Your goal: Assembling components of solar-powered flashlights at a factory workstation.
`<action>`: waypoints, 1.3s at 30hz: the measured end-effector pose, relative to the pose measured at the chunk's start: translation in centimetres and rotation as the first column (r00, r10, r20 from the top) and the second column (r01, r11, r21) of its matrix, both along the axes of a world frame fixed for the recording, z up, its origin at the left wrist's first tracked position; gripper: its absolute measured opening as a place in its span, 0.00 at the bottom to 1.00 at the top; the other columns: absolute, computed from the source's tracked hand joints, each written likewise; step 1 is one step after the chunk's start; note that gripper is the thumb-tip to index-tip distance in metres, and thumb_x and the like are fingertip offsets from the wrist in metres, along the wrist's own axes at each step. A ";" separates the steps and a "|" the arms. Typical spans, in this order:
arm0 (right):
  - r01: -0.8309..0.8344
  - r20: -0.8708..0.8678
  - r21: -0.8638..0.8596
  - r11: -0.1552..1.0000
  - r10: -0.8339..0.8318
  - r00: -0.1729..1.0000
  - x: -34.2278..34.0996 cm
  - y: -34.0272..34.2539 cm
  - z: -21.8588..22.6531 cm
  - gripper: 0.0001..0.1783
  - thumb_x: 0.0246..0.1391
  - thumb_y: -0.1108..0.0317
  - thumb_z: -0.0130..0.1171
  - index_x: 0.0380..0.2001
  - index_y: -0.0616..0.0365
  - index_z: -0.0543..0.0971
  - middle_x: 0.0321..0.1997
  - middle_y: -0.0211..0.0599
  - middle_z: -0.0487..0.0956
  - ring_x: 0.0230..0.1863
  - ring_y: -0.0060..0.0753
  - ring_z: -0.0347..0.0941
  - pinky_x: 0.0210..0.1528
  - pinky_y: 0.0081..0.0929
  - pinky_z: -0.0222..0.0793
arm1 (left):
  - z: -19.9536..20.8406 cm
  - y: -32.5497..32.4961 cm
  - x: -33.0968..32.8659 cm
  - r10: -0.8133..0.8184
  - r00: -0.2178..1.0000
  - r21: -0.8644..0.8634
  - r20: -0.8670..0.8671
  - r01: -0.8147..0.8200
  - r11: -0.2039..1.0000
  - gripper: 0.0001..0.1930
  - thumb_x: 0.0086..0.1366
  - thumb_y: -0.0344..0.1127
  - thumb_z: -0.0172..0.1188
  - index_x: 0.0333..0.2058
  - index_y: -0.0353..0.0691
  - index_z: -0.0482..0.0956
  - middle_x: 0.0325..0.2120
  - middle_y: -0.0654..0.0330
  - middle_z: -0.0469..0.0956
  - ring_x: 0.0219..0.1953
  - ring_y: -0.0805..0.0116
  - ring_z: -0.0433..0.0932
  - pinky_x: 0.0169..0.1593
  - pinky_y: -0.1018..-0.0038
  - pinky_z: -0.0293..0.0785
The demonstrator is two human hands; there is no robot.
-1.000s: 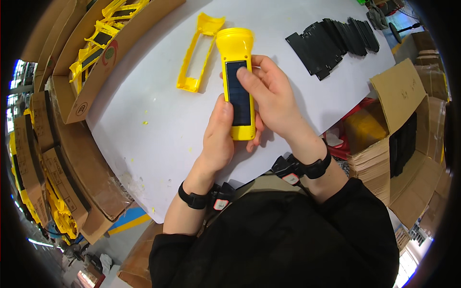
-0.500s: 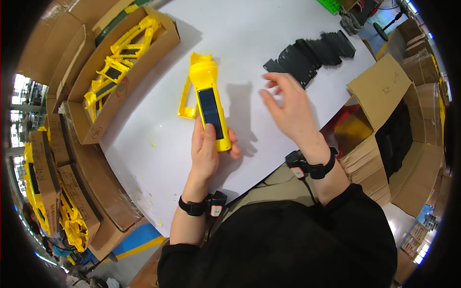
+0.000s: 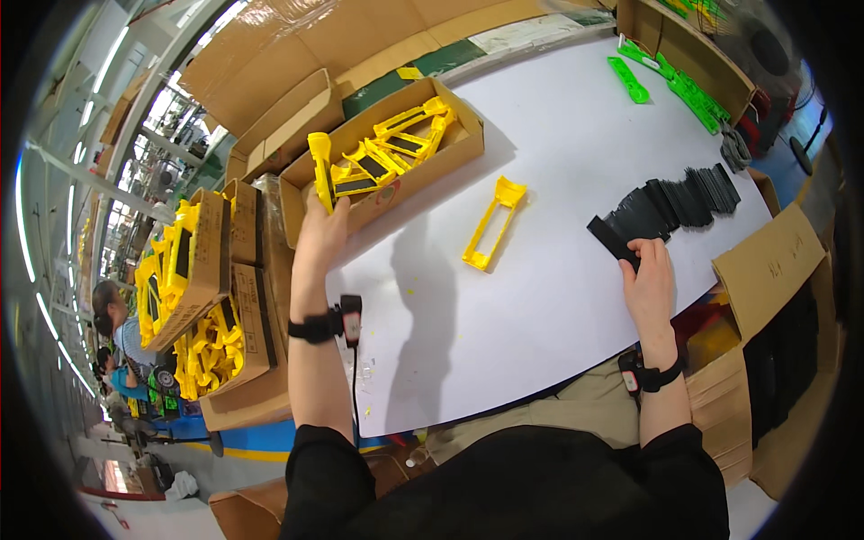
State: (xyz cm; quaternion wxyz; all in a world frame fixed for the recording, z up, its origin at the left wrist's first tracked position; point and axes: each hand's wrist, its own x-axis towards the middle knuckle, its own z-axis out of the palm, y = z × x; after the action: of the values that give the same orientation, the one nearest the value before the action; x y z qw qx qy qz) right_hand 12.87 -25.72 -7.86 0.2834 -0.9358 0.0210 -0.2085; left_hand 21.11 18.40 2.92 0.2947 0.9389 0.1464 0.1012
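Observation:
My left hand (image 3: 320, 229) is closed around the lower end of a yellow torch-shaped plastic housing (image 3: 320, 160). It holds the housing upright over the left end of an open cardboard box (image 3: 409, 187), which contains several yellow housings fitted with dark panels. At the right, the fingers and thumb of my right hand (image 3: 650, 283) pinch the near end of a flat black panel (image 3: 612, 241). That panel lies at the left end of a fanned row of black panels (image 3: 661, 205). A yellow housing with an open window (image 3: 495, 225) lies alone on the white table (image 3: 522, 333).
More cartons of yellow housings (image 3: 209, 346) stand left of the table. Green plastic parts (image 3: 688, 94) lie at the far right. An open carton (image 3: 733, 396) with black contents stands by the right edge. Another person (image 3: 121, 333) is far off at left.
My left hand has carried the yellow housing from mid-table leftward to the box. My right hand, empty and raised before, has come down onto the black panels. The view has swung left.

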 end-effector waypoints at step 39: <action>-0.116 -0.131 0.928 0.353 0.601 0.789 -2.0 8.9 -0.2 0.14 0.60 0.67 0.54 0.45 0.64 0.68 0.38 0.34 0.76 0.36 0.20 0.72 0.41 0.22 0.70 | -11.3 -21.2 -13.4 -0.407 0.908 -0.937 0.099 0.223 0.269 0.06 0.67 0.32 0.54 0.37 0.36 0.68 0.31 0.65 0.73 0.34 0.80 0.73 0.38 0.81 0.71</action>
State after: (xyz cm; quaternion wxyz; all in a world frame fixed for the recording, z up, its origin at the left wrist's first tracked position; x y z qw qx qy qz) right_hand 10.88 -16.87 -8.09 0.7539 -0.6439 -0.0212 0.1285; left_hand 7.71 -2.76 -8.40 0.7780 0.6130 0.0110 -0.1376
